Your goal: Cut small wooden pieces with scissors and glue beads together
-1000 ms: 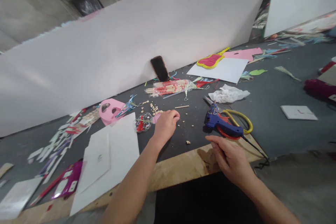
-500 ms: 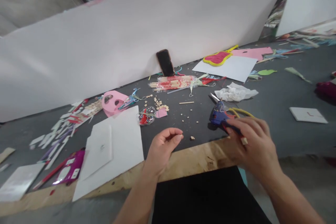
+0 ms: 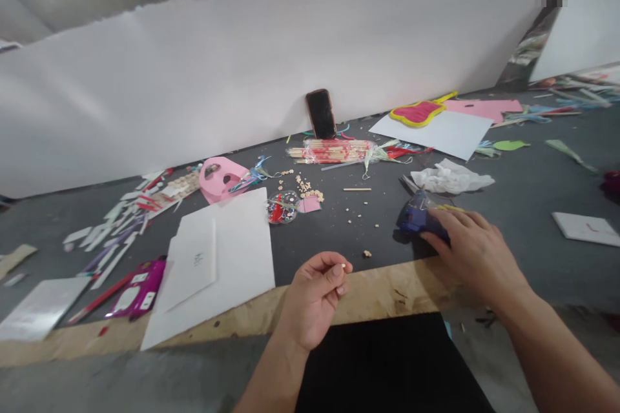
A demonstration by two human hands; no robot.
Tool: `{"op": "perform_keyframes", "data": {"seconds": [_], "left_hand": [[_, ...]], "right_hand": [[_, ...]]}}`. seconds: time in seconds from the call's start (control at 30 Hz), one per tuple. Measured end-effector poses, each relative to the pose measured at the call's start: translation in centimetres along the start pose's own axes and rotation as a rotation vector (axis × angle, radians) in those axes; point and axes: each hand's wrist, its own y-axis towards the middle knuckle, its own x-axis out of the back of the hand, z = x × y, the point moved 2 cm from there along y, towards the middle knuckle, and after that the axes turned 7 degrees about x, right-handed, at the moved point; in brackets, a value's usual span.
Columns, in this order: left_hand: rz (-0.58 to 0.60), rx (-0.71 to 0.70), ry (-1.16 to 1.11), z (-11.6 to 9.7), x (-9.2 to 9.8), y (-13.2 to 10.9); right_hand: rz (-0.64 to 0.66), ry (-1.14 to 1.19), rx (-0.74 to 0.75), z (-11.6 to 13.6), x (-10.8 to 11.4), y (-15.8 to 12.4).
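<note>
My left hand [image 3: 314, 293] hovers over the plywood table edge, pinching a tiny pale wooden bead [image 3: 343, 266] between thumb and forefinger. My right hand [image 3: 472, 251] lies over a blue hot glue gun [image 3: 411, 219] on the dark tabletop, its fingers closed around the gun's body. Yellow scissor handles [image 3: 450, 208] barely show beyond those fingers, mostly hidden. A single loose bead [image 3: 367, 253] sits between my hands, and more beads lie scattered further back.
A clear round box with red contents [image 3: 282, 206] and a pink foam mask [image 3: 220, 179] lie left of centre. White paper sheets [image 3: 242, 251] lie at left. Bundled wooden sticks [image 3: 329, 151], a leaning phone [image 3: 320, 113] and crumpled white tissue [image 3: 450, 176] lie behind.
My right hand has moved from the table edge onto the glue gun and closed around it. My left hand has drawn its fingertips together on the bead. The view has tilted slightly.
</note>
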Motion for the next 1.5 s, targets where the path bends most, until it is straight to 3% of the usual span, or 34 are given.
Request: {"op": "perform_keyframes", "data": {"seconds": [0.1,0.27,0.33,0.4,0.5,0.63,0.77,0.9,0.97,1.07,1.2,1.5], "left_hand": [[0.005,0.009,-0.018,0.1,0.0,-0.1],[-0.024,0.007,-0.015,0.2,-0.2,0.2],[-0.036,-0.013,-0.002,0.3,-0.2,0.5],[-0.045,-0.034,0.015,0.3,-0.3,0.8],[-0.075,-0.049,0.065,0.5,-0.5,1.1],[-0.11,-0.051,0.184,0.9,-0.9,1.2],[-0.129,-0.046,0.348,1.6,-1.0,1.3],[-0.156,-0.135,0.658,1.6,-1.5,1.4],[-0.107,-0.246,0.938,1.5,-2.3,1.5],[0.105,-0.417,1.325,2.0,-4.1,2.2],[0.326,-0.546,1.593,3.8,-6.4,4.0],[0.331,-0.591,1.85,6.4,-9.1,5.2]], "right_hand": [[-0.076,0.166,-0.135,0.1,1.8,0.1],[-0.256,0.714,-0.629,2.0,5.6,-1.6],[-0.251,1.069,-0.689,3.2,5.7,-2.5],[-0.217,1.259,-0.62,4.3,5.0,-3.3],[-0.142,1.28,-0.518,4.9,3.1,-3.8],[-0.13,1.309,-0.545,4.6,1.7,-3.3],[-0.168,1.352,-0.596,4.3,2.0,-2.1],[-0.177,1.363,-0.536,4.0,2.9,-1.1],[-0.211,1.362,-0.534,3.7,3.2,-0.8],[-0.228,1.353,-0.572,3.2,3.4,-0.8],[-0.241,1.361,-0.598,2.7,3.1,-1.5],[-0.305,1.42,-0.654,1.6,2.6,-3.5]]}}
